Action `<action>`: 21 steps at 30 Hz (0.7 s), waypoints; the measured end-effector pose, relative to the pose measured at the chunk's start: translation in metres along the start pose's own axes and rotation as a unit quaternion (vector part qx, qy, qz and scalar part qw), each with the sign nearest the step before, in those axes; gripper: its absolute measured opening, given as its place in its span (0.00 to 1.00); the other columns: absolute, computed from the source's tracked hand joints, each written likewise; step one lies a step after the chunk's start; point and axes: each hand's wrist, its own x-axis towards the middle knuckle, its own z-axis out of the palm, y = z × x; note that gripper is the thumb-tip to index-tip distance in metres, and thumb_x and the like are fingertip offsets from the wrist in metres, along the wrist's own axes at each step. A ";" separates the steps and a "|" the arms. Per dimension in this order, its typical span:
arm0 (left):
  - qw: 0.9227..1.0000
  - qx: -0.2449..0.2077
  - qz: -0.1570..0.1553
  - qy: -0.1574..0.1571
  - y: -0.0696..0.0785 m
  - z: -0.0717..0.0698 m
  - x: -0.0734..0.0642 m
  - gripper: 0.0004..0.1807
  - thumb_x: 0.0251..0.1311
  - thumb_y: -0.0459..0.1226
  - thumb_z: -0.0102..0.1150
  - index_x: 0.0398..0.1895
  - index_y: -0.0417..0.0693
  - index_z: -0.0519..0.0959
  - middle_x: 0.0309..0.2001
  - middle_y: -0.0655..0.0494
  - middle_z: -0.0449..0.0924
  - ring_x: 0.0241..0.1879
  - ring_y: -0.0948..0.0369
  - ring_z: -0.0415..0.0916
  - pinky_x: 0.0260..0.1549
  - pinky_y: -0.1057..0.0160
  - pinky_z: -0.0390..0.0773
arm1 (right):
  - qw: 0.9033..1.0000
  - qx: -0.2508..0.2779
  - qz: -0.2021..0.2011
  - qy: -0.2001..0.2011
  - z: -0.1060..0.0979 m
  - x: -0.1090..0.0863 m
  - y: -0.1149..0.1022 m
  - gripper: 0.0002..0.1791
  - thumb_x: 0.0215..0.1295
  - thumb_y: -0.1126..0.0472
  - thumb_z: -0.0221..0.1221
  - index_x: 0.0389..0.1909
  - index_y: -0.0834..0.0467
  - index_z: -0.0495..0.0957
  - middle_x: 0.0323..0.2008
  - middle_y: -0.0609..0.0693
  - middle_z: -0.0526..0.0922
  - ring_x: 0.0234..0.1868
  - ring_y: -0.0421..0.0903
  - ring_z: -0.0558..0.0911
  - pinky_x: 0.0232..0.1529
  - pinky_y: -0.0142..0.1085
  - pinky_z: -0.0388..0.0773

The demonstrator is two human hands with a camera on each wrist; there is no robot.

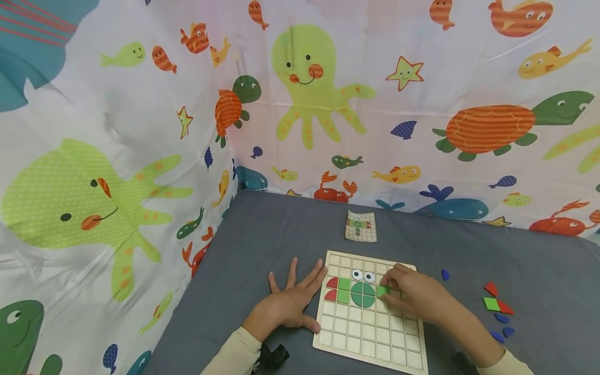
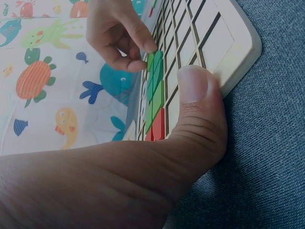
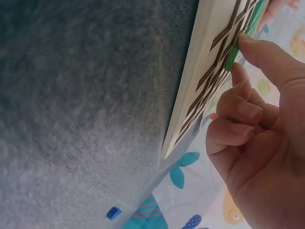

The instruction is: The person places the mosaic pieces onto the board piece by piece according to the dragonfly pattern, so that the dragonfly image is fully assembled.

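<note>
Sea-creature cloth (image 1: 365, 172) hangs behind a gray worktop (image 1: 276, 229) bearing the grid board (image 1: 339, 341), whose pattern looks partly done: eye pieces (image 1: 357, 274), dark-green circle (image 1: 358, 300), green squares (image 1: 344, 297) and red quarters (image 1: 331, 295) sit in its cells. Spread, the left hand (image 1: 291, 303) touches its left edge; the right hand (image 1: 414, 292) pinches a green tile (image 1: 382, 291) just right of its middle, and some loose pieces (image 1: 491, 303) right of it seem left to place.

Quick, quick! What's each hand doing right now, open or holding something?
Left hand: open, at the wooden board's edge.
Right hand: closed, pinching a green square.
</note>
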 end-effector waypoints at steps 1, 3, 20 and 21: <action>1.000 0.000 0.001 0.000 0.000 0.000 -0.001 0.72 0.49 0.61 0.78 0.87 0.76 0.33 0.86 0.72 0.22 0.81 0.40 0.10 0.61 0.13 0.21 | 1.000 0.005 -0.003 0.000 0.000 0.000 0.000 0.13 0.66 0.51 0.74 0.45 0.49 0.83 0.37 0.37 0.75 0.34 0.32 0.73 0.30 0.31 0.76; 1.000 0.003 0.000 -0.002 0.004 -0.004 -0.004 0.72 0.50 0.60 0.77 0.88 0.74 0.33 0.86 0.71 0.22 0.81 0.39 0.11 0.61 0.13 0.22 | 1.000 0.012 -0.007 0.003 0.002 -0.001 0.002 0.13 0.66 0.52 0.74 0.45 0.50 0.83 0.37 0.38 0.76 0.34 0.33 0.73 0.31 0.31 0.76; 1.000 0.010 0.005 -0.004 0.002 -0.002 0.000 0.73 0.50 0.61 0.77 0.86 0.78 0.29 0.85 0.75 0.18 0.81 0.41 0.07 0.59 0.11 0.21 | 0.998 0.020 -0.022 0.048 0.008 -0.008 0.002 0.12 0.65 0.57 0.75 0.44 0.48 0.83 0.37 0.34 0.79 0.33 0.28 0.77 0.30 0.29 0.78; 1.000 0.009 0.004 -0.007 0.002 -0.002 0.000 0.73 0.50 0.61 0.77 0.86 0.78 0.29 0.85 0.75 0.18 0.81 0.41 0.07 0.59 0.12 0.21 | 0.998 0.019 -0.021 0.049 0.008 -0.008 0.002 0.12 0.65 0.56 0.75 0.44 0.48 0.83 0.37 0.34 0.79 0.34 0.28 0.77 0.30 0.29 0.78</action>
